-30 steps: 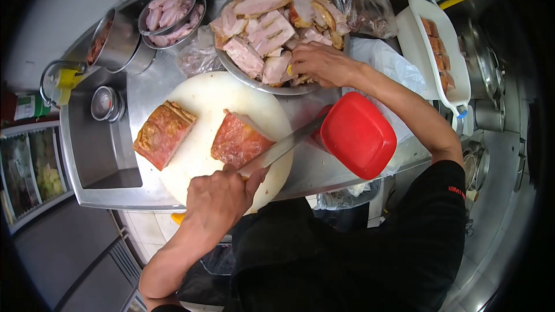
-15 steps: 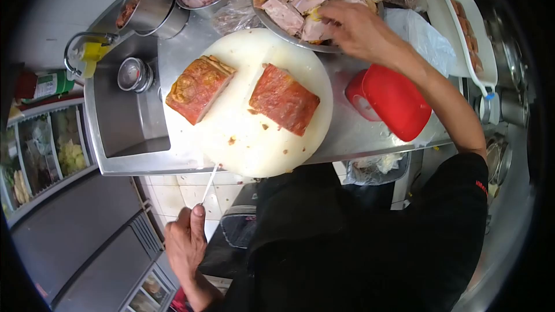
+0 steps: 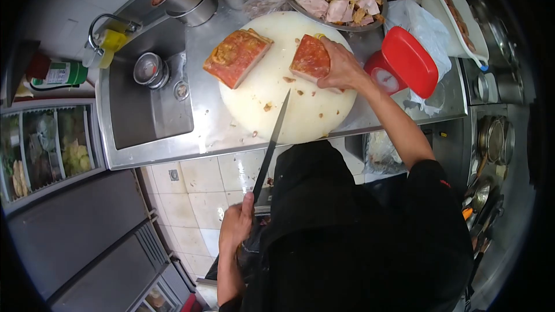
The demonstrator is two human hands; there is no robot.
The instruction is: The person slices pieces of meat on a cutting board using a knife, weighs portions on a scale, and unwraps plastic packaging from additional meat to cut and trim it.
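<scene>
My left hand (image 3: 237,222) is closed round the handle of a long knife (image 3: 270,153), low in front of the counter. The blade points up over the near part of the round white cutting board (image 3: 248,107), its tip short of the right-hand meat. My right hand (image 3: 341,68) grips the right side of a reddish roasted meat block (image 3: 309,58) on the board. A second browned block (image 3: 237,58) lies to the left, untouched. Small scraps are scattered on the board. Behind it, a metal bowl (image 3: 378,22) holds several pale meat slices.
Right of the board stand a red scale (image 3: 410,60) and a white plastic bag (image 3: 419,32). A sink (image 3: 147,110) with small metal bowls is on the left. Metal pots (image 3: 199,11) stand at the back, and a white tray (image 3: 442,17) at the back right.
My right hand has left the bowl of slices and taken hold of the right-hand block. My left hand lowered the knife from the board, then moved right with its blade turned more into view.
</scene>
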